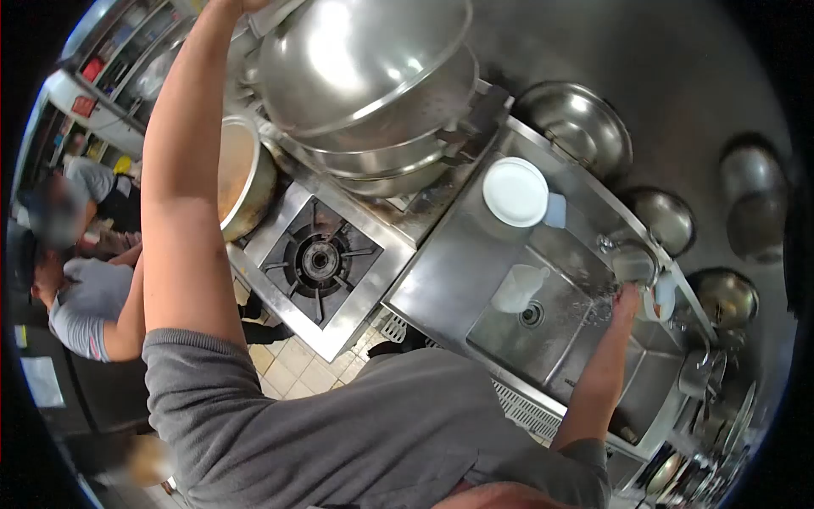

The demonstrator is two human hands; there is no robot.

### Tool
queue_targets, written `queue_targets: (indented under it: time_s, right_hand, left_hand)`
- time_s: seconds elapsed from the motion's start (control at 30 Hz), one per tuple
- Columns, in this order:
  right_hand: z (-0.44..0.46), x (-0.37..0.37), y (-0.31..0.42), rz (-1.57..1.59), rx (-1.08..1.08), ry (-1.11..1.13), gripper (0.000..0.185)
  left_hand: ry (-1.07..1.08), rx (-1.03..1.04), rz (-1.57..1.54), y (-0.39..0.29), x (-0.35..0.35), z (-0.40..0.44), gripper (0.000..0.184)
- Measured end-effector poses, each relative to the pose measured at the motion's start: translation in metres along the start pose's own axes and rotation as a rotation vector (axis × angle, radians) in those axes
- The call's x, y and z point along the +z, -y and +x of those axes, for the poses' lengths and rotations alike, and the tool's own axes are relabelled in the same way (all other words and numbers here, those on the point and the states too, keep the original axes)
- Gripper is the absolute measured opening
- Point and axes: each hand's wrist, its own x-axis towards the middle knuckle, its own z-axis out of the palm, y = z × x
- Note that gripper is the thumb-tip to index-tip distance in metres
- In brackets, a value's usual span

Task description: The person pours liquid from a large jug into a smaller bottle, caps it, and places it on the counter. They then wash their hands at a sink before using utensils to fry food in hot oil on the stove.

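Note:
My left arm stretches up to the top edge, where only a bit of my left hand (248, 4) shows beside a large domed metal lid (365, 59); its fingers are cut off. That lid sits tilted over stacked metal steamer pans (381, 161). Over the sink (568, 339), my right hand (626, 302) is closed at the lower edge of a round metal vessel (634, 261), near the tap (604, 243). Water splashes below and left of this hand. A translucent plastic jug (519, 288) lies in the sink near the drain (532, 314).
A gas burner (320, 260) and a large pot (240, 178) of brownish liquid are at left. A white round tub (515, 191) stands on the steel counter (441, 271). Metal bowls (577, 127) line the back wall. Other people (93, 297) stand at far left.

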Motion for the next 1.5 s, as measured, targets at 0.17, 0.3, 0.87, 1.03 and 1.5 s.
queue_targets:
  time_s: [0.17,0.3,0.87,1.03,1.5]
  right_hand:
    - [-0.049,-0.001,0.033,0.077,-0.013,0.238,0.014]
    - [-0.084,-0.013,0.055,-0.075,-0.075,0.253,0.019]
    - [-0.154,-0.039,-0.08,-0.667,-0.444,0.627,0.041]
    - [-0.222,-0.176,-0.135,-0.074,0.06,0.234,0.036]
    - [-0.347,-0.476,-0.18,0.071,-0.171,-0.484,0.021]
  left_hand:
    - [0.144,0.277,0.098,0.027,0.043,0.058,0.046]
    - [0.077,0.058,0.105,-0.028,0.08,0.044,0.054]
    - [-1.037,0.131,-0.373,-0.13,0.196,-0.146,0.024]
    - [-0.333,-0.22,-1.137,-0.23,0.416,-0.304,0.023]
    - [0.895,-0.423,-1.798,-0.46,0.674,-0.166,0.046]
